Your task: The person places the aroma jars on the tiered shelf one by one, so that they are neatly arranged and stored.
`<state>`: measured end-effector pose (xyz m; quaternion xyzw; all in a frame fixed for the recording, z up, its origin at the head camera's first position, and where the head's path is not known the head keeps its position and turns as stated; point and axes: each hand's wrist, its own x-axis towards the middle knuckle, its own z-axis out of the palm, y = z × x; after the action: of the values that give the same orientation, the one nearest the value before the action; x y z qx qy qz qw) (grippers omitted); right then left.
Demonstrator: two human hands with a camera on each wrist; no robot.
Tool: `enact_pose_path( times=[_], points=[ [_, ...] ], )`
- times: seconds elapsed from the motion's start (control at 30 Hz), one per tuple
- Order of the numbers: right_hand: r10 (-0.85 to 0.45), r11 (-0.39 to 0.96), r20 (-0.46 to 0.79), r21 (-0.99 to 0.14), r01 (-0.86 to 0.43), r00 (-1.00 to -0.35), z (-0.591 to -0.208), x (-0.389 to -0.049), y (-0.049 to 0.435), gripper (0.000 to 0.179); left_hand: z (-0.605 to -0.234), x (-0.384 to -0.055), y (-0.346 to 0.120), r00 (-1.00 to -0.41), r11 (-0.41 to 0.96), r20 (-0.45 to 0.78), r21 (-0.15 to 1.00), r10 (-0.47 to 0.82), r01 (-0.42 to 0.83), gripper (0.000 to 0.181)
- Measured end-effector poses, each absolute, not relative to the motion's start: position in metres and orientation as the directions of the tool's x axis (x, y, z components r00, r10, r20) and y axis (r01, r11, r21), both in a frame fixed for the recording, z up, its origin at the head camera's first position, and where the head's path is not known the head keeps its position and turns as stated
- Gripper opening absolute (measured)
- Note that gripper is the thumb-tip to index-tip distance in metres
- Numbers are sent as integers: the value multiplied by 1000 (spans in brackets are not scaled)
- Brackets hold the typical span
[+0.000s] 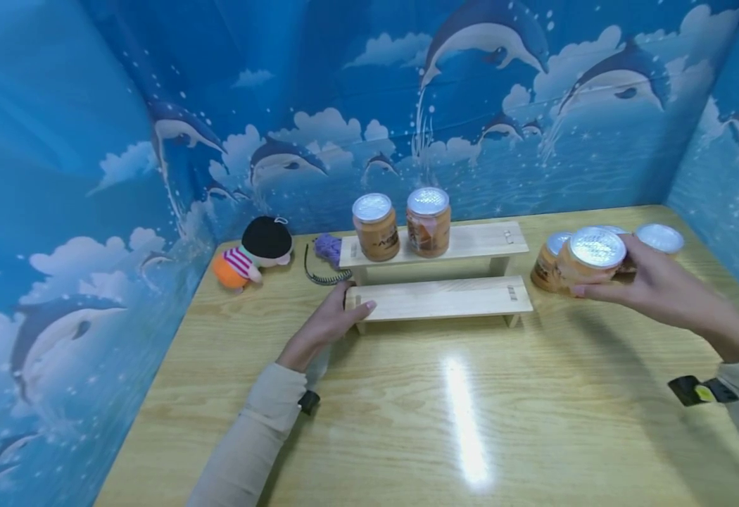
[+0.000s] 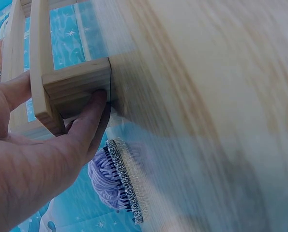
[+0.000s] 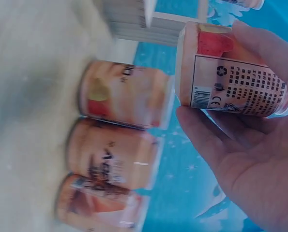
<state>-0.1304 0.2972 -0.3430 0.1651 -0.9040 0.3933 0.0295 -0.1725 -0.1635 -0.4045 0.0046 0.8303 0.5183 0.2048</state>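
Note:
My right hand [image 1: 651,285] grips an orange-labelled jar [image 1: 591,255] with a silver lid; in the right wrist view the jar [image 3: 231,72] is off the table, label text and barcode showing. Below and beside it stand three similar jars [image 3: 122,94], partly hidden by the held one in the head view. My left hand [image 1: 334,315] holds the left end of a two-step wooden rack [image 1: 439,299], thumb over the lower board and fingers against the end leg [image 2: 81,82]. Two more jars [image 1: 376,229] stand on the rack's upper board [image 1: 480,241], towards its left.
Left of the rack lie a purple yarn ball [image 1: 328,248], a dark glittery comb-like band [image 1: 328,279] and a small doll [image 1: 249,253] in orange and stripes. A blue dolphin-print sheet [image 1: 344,91] hangs behind and beside the wood-grain table [image 1: 395,422].

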Motion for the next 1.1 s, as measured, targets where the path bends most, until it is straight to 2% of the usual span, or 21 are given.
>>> enact_pose_path(
  times=[0.3,0.57,1.1],
  points=[
    [-283,652,139,-698,-296,-949,-314,-146,284,75,-406,-173,-164,-917,466,-327,864,228,-192,78],
    [-318,649,27,-723,-238,-948,-295,-164,263,83,-405,-173,-164,-919,459,-322,868,227,-190,75],
    [-404,617,-9,-740,-266,-915,-292,-200,216,80,-404,-172,-165,-918,510,-341,837,204,-197,83]
  ],
)
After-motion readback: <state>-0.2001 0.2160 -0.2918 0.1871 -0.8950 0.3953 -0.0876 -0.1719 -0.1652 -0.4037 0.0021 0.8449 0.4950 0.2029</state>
